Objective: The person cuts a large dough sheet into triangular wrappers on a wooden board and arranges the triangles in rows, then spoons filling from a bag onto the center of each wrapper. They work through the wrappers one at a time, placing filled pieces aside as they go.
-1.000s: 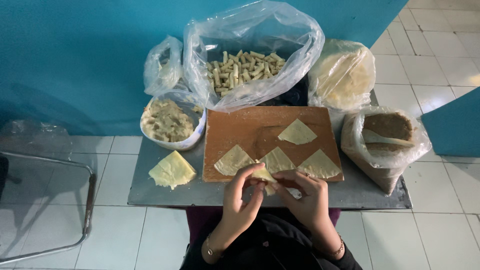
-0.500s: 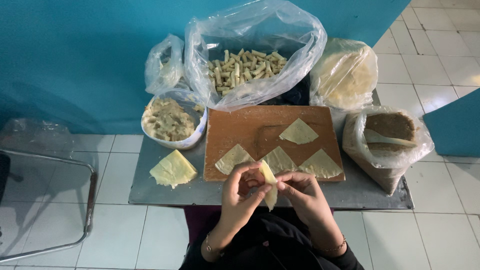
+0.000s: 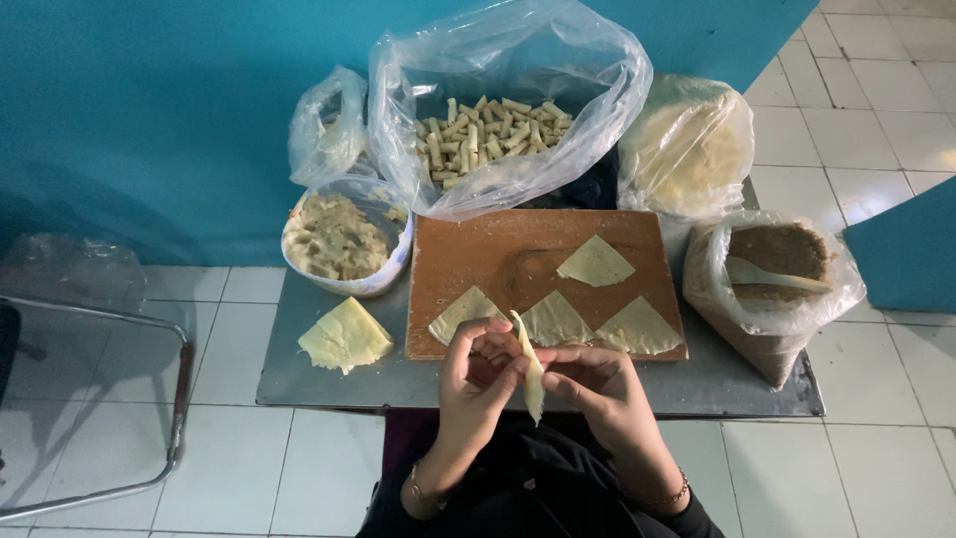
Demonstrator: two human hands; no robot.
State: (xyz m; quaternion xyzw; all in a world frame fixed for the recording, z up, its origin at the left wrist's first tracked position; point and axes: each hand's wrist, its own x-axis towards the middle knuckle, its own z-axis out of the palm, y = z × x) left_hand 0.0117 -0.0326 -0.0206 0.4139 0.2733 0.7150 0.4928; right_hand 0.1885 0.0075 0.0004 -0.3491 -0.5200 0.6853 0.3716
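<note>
Grey table (image 3: 329, 384), wooden board (image 3: 498, 249), 4 triangular wrappers (image 3: 596, 263), both hands' fingers (image 3: 518, 367) pinching 1 wrapper (image 3: 532, 374)

Bare forearms, a thin beaded bracelet (image 3: 426, 493) on each wrist, dark clothing (image 3: 538, 498) below.

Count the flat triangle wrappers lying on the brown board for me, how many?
4 on the wooden board: one upper right, one front left, one front middle, one front right. The hands partly cover the front ones.
</note>
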